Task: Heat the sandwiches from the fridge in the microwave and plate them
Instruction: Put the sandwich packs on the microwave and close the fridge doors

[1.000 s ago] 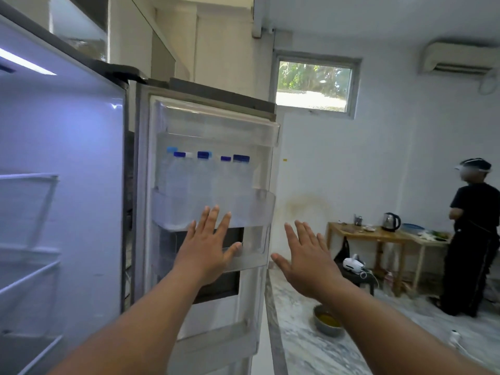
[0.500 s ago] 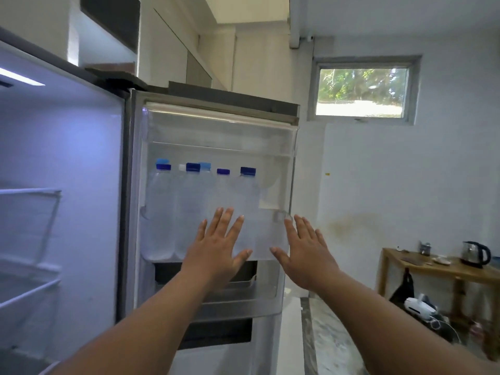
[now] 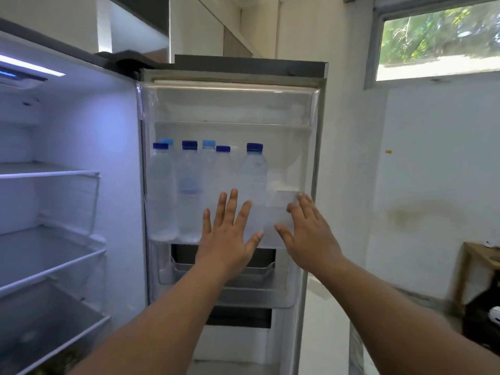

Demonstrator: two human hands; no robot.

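The fridge stands open, its lit inside (image 3: 67,158) on the left with bare glass shelves (image 3: 48,262). The open fridge door (image 3: 232,109) faces me, its middle bin holding several water bottles (image 3: 189,185) with blue caps. My left hand (image 3: 230,236) is raised flat, fingers spread, in front of that bin. My right hand (image 3: 305,231) is spread beside it, near the bin's right end. Neither hand holds anything. No sandwiches or microwave are in view.
Upper cabinets (image 3: 140,20) hang above the fridge. A window (image 3: 438,36) is at the top right. A white wall (image 3: 433,185) lies right of the door, with a wooden table (image 3: 473,255) and a dark object at the far right edge.
The view has swung left and closer to the fridge door. Both open hands have risen toward the bottle bin. The person at the far table has left the view.
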